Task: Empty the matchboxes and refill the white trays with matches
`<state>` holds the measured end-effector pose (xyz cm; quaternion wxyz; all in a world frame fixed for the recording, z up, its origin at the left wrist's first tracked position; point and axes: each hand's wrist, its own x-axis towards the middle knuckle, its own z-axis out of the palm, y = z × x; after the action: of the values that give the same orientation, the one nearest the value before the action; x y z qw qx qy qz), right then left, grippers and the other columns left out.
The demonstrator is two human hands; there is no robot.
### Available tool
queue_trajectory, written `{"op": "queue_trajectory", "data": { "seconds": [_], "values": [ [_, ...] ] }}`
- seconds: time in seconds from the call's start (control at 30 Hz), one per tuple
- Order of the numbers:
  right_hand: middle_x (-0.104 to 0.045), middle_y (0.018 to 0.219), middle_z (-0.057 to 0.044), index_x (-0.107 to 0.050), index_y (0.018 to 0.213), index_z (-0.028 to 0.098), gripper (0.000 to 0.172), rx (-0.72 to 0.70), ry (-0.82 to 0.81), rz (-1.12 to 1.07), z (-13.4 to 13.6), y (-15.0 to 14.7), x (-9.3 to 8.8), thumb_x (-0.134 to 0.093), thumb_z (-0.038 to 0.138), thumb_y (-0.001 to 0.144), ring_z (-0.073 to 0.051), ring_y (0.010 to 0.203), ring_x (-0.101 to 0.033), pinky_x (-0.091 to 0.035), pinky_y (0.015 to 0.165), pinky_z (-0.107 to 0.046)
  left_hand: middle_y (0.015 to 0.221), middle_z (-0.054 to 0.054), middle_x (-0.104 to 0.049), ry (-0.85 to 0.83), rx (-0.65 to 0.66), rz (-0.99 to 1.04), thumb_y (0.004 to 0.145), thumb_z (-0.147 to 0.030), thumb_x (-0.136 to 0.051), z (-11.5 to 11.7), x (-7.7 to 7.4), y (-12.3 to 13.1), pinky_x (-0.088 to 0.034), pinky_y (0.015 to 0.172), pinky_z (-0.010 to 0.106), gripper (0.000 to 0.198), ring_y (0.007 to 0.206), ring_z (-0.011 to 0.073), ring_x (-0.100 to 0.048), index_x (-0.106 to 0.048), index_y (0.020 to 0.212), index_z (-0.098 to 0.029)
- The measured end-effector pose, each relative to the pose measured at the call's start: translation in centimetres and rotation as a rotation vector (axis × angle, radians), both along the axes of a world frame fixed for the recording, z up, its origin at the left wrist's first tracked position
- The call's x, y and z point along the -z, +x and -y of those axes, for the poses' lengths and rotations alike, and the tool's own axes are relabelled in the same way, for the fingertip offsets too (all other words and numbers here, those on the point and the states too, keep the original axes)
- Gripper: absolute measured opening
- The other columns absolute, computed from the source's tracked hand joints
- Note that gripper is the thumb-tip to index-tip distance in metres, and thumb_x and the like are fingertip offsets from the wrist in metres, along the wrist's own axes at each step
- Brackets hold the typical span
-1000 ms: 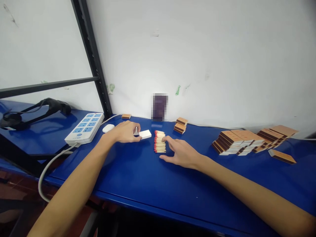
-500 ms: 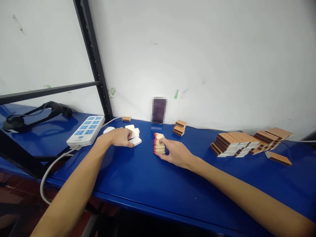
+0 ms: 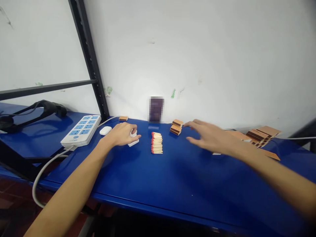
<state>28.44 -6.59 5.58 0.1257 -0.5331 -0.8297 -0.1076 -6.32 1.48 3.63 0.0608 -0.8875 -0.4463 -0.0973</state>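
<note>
My left hand (image 3: 122,134) is curled over small white matchbox trays (image 3: 133,143), its thumb and fingers closed around one. The hand covers most of them. To its right, a pile of matches (image 3: 157,143) lies on the blue table, red heads to the left. My right hand (image 3: 208,135) is off the matches, raised, fingers spread and holding nothing. Its fingertips are close to a small stack of matchboxes (image 3: 176,129) with brown striking sides. Behind that hand and forearm, more stacked matchboxes (image 3: 259,135) are partly hidden.
A white power strip (image 3: 82,130) with a thick cable lies at left, near a rounded white case (image 3: 105,130). One matchbox (image 3: 123,118) sits by the wall. A blurred dark rectangle (image 3: 156,110) stands against the wall. A black metal frame (image 3: 90,52) rises at left.
My right hand has let go of the matches and moved right, opening beside the small matchbox stack. My left hand stays at the white trays, now covering more of them. The view has shifted slightly.
</note>
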Motion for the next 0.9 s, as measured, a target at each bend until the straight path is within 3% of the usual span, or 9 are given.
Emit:
{"op": "queue_trajectory", "data": {
  "seconds": [0.07,0.17,0.27,0.37,0.5,0.63,0.7,0.8,0.9],
  "values": [
    [-0.065,0.120,-0.014,-0.057,0.128,0.025,0.056,0.003,-0.026,0.106,-0.5,4.5,-1.4,-0.066,0.041,0.075,-0.032,0.096,-0.065,-0.051,0.074,-0.044,0.072,0.005,-0.063,0.019,0.041,0.021,0.088,-0.051,-0.048,0.2,0.1,0.5,-0.029,0.057,0.030,0.034,0.066,0.0220,-0.059,-0.054,0.076,-0.020],
    [-0.064,0.128,-0.014,-0.059,0.131,0.030,0.070,0.012,-0.151,0.221,-1.3,9.9,-1.9,-0.075,0.031,0.062,-0.039,0.115,-0.059,-0.049,0.077,-0.049,0.077,0.005,-0.064,0.051,0.106,0.051,0.090,-0.047,-0.047,0.4,0.5,1.0,-0.032,0.061,0.030,0.031,0.073,0.0217,-0.059,-0.055,0.079,-0.020],
    [-0.069,0.118,-0.018,-0.068,0.123,0.026,0.059,0.030,-0.253,0.261,-1.7,12.2,-1.5,-0.073,0.021,0.065,-0.038,0.114,-0.061,-0.047,0.075,-0.045,0.077,0.004,-0.062,0.074,0.151,0.087,0.092,-0.045,-0.046,0.5,0.8,1.3,-0.034,0.064,0.030,0.030,0.074,0.0205,-0.058,-0.056,0.080,-0.019],
    [-0.071,0.110,-0.022,-0.074,0.112,0.021,0.043,0.044,-0.225,0.223,-1.8,12.1,-1.4,-0.071,0.026,0.070,-0.035,0.103,-0.066,-0.046,0.074,-0.046,0.077,0.003,-0.060,0.071,0.188,0.107,0.093,-0.044,-0.045,0.7,1.0,1.6,-0.036,0.066,0.030,0.030,0.074,0.0193,-0.056,-0.056,0.081,-0.019],
    [-0.071,0.111,-0.012,-0.072,0.110,0.029,0.044,0.025,-0.144,0.124,-1.3,9.9,-2.8,-0.076,0.038,0.067,-0.035,0.101,-0.066,-0.051,0.077,-0.049,0.080,0.003,-0.058,0.095,0.234,0.147,0.095,-0.043,-0.043,0.8,1.3,2.0,-0.038,0.071,0.032,0.030,0.078,0.0193,-0.055,-0.058,0.086,-0.019],
    [-0.070,0.107,-0.009,-0.065,0.115,0.028,0.046,-0.082,-0.165,-0.116,0.5,4.2,-3.4,-0.075,0.045,0.073,-0.029,0.092,-0.067,-0.056,0.072,-0.042,0.081,0.003,-0.057,0.139,0.273,0.211,0.095,-0.039,-0.043,1.0,1.5,2.2,-0.040,0.072,0.032,0.027,0.079,0.0191,-0.054,-0.060,0.096,-0.018],
    [-0.070,0.101,-0.006,-0.059,0.121,0.028,0.046,-0.151,-0.276,-0.329,1.4,0.7,-2.2,-0.071,0.043,0.079,-0.024,0.081,-0.068,-0.057,0.067,-0.037,0.084,0.004,-0.058,0.164,0.305,0.264,0.095,-0.037,-0.044,1.3,1.6,2.5,-0.042,0.074,0.032,0.027,0.081,0.0189,-0.055,-0.059,0.105,-0.018],
    [-0.068,0.096,-0.002,-0.054,0.120,0.027,0.045,-0.219,-0.527,-0.724,2.0,-3.8,1.7,-0.071,0.038,0.080,-0.018,0.070,-0.067,-0.055,0.060,-0.033,0.097,0.006,-0.059,0.162,0.386,0.331,0.093,-0.035,-0.048,2.1,1.6,3.2,-0.046,0.078,0.033,0.035,0.087,0.0193,-0.057,-0.052,0.123,-0.017],
    [-0.067,0.099,-0.002,-0.054,0.118,0.025,0.046,-0.304,-0.688,-1.117,1.7,-6.2,5.7,-0.076,0.033,0.077,-0.017,0.077,-0.068,-0.056,0.069,-0.033,0.107,0.008,-0.058,0.151,0.507,0.318,0.087,-0.038,-0.056,3.0,1.8,4.2,-0.049,0.079,0.035,0.050,0.093,0.0221,-0.057,-0.045,0.132,-0.019]
  ]
}}
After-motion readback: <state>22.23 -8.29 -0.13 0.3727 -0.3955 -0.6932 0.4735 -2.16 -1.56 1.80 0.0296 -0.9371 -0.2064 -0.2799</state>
